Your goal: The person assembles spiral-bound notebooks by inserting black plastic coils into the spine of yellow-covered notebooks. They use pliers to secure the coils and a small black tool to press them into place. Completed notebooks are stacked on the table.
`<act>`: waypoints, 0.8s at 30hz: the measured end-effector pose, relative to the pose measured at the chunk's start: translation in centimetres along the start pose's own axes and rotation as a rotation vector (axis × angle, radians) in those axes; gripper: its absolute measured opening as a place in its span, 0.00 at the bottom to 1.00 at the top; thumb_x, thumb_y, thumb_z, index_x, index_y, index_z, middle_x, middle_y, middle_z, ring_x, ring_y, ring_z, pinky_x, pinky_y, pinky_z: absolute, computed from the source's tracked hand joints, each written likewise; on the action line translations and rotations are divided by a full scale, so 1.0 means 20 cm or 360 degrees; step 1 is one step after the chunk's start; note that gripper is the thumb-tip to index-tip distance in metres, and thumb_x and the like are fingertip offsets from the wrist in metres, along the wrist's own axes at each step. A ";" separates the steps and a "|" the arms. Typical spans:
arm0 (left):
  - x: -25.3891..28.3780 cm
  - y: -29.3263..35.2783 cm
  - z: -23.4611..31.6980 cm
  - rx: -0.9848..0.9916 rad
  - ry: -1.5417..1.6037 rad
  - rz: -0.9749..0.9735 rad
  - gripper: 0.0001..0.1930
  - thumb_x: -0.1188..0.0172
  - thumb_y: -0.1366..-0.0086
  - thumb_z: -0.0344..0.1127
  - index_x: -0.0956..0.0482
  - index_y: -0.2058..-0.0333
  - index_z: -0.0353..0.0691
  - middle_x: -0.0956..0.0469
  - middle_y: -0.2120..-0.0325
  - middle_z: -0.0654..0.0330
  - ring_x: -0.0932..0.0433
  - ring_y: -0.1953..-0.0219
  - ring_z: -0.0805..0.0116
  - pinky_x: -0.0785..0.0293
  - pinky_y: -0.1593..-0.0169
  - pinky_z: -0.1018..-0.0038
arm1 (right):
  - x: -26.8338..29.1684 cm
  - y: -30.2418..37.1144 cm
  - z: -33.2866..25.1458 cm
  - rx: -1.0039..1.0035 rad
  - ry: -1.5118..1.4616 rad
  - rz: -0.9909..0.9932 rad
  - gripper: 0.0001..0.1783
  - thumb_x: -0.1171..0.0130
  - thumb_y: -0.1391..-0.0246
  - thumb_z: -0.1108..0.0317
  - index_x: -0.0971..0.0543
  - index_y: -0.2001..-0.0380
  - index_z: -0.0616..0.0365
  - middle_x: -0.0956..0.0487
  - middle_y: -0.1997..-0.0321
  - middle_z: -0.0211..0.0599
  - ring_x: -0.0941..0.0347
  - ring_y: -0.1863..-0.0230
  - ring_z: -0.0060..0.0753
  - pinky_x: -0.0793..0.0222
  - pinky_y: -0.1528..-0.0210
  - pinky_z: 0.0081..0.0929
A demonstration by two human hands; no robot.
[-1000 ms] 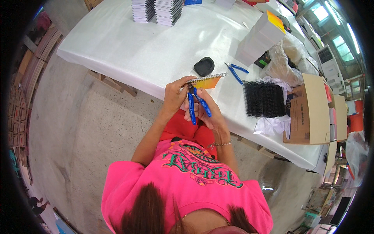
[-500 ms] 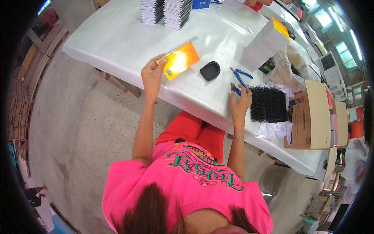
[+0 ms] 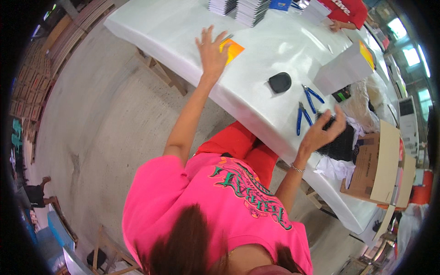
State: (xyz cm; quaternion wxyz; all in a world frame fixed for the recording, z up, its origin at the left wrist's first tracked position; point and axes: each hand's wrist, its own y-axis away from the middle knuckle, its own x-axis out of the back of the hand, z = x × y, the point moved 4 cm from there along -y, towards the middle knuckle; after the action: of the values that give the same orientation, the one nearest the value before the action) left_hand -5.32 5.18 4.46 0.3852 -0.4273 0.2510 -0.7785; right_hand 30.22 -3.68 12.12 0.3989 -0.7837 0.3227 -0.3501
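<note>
My left hand (image 3: 213,52) is over an orange-yellow spiral notebook (image 3: 235,51) lying on the white table. Its fingers are spread, and they hide part of the cover and the wire spine. My right hand (image 3: 321,134) hovers over a pile of black binding coils (image 3: 337,147), fingers apart and holding nothing. Just left of it lies a pair of blue-handled cutters (image 3: 302,118). A second pair of blue-handled cutters (image 3: 314,97) rests a little farther back. Between the hands sits a small black round-ended object (image 3: 280,83) whose kind I cannot make out.
Stacks of spiral notebooks (image 3: 252,11) stand at the far edge. A tall white paper block (image 3: 343,68) with an orange top is at the right, near plastic bags (image 3: 371,101) and an open cardboard box (image 3: 378,160). Across the table is a person in red (image 3: 346,13).
My left hand has lowered the notebook onto the table and spread its fingers. My right hand has let go of the nearer cutters and moved right, over the coils. The view has turned.
</note>
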 end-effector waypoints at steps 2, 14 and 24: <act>-0.02 -0.02 0.05 -0.0109 -0.0004 -0.0012 0.19 0.37 0.37 0.44 0.20 0.47 0.55 0.37 0.36 0.51 0.46 0.31 0.44 0.59 0.31 0.39 | 0.10 -0.08 -0.15 0.0127 0.0009 0.0191 0.19 0.47 0.35 0.63 0.26 0.50 0.69 0.26 0.45 0.49 0.33 0.42 0.48 0.42 0.37 0.43; -0.13 -0.14 0.40 -0.0299 0.0158 -0.0109 0.13 0.37 0.38 0.39 0.17 0.54 0.57 0.36 0.39 0.56 0.48 0.30 0.46 0.60 0.33 0.33 | 0.07 0.04 -0.69 0.0811 -0.1168 -0.0157 0.37 0.69 0.33 0.38 0.30 0.41 0.58 0.33 0.33 0.46 0.40 0.30 0.47 0.46 0.31 0.42; -0.20 -0.28 0.74 -0.0530 0.0269 -0.0093 0.12 0.36 0.40 0.39 0.17 0.56 0.59 0.34 0.42 0.59 0.45 0.31 0.51 0.56 0.35 0.32 | -0.49 0.36 -0.70 0.1084 -0.0701 -0.1111 0.17 0.42 0.42 0.54 0.20 0.52 0.45 0.25 0.40 0.27 0.35 0.35 0.39 0.54 0.29 0.55</act>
State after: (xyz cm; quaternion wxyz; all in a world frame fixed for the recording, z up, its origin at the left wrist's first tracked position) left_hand 6.57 10.78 14.24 0.2639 -0.4252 0.3953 -0.7703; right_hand 11.95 -4.89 9.29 0.5489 -0.7254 -0.1804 -0.3741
